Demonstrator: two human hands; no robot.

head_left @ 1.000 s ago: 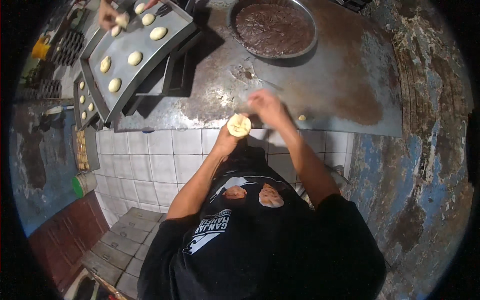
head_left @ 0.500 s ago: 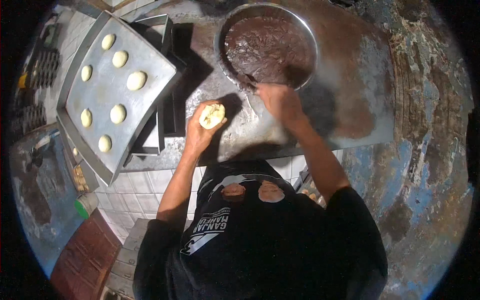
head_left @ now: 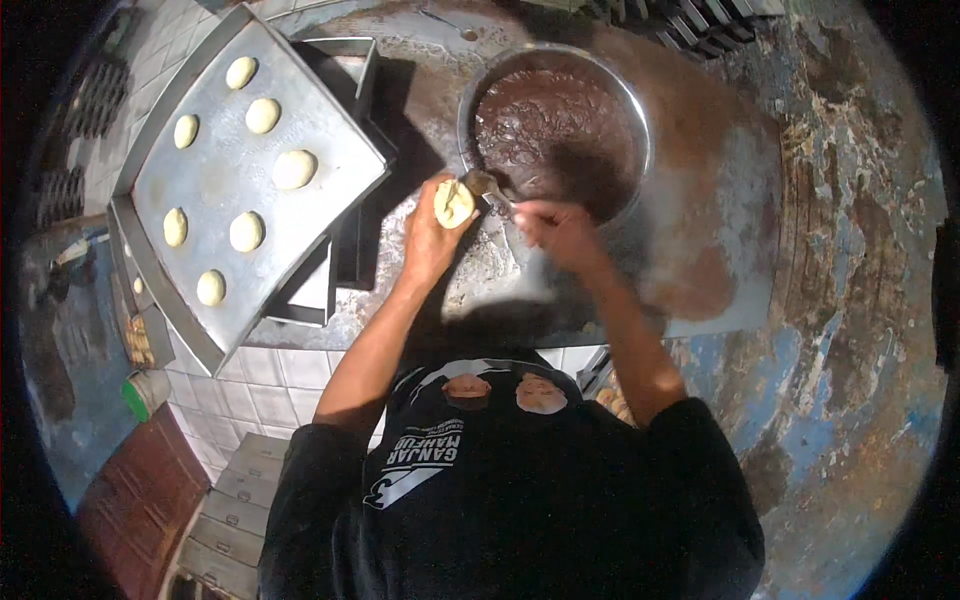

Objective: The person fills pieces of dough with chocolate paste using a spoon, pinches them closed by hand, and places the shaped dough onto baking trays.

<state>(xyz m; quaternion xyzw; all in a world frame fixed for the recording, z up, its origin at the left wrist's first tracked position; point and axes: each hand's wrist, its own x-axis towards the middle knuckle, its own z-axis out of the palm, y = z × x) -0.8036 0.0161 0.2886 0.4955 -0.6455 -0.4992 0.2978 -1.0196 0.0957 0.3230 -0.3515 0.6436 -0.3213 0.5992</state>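
Forearms lead away from the black shirt (head_left: pixel 580 500), bent at the elbows: the left (head_left: pixel 375 350) aims toward one o'clock, the right (head_left: pixel 630 340) toward eleven, so both hands meet ahead of the chest over the bench (head_left: pixel 720 250). The left hand (head_left: pixel 430 240) is cupped, its fingers curled round a pale dough piece (head_left: pixel 454 203) whose hollowed face is turned up. At three o'clock from it the right hand (head_left: pixel 555 228), slightly blurred, has its fingers clenched on the handle of a spoon (head_left: pixel 484 184). The spoon's dark-smeared head sits at two o'clock of the dough, just beside it; whether they touch I cannot tell. Farther off, at two o'clock from the dough, a round metal basin (head_left: pixel 646 140) holds brown paste (head_left: pixel 545 120). Toward half past nine from the left hand, a tilted tray (head_left: pixel 212 185) carries seven dough rounds (head_left: pixel 247 231).
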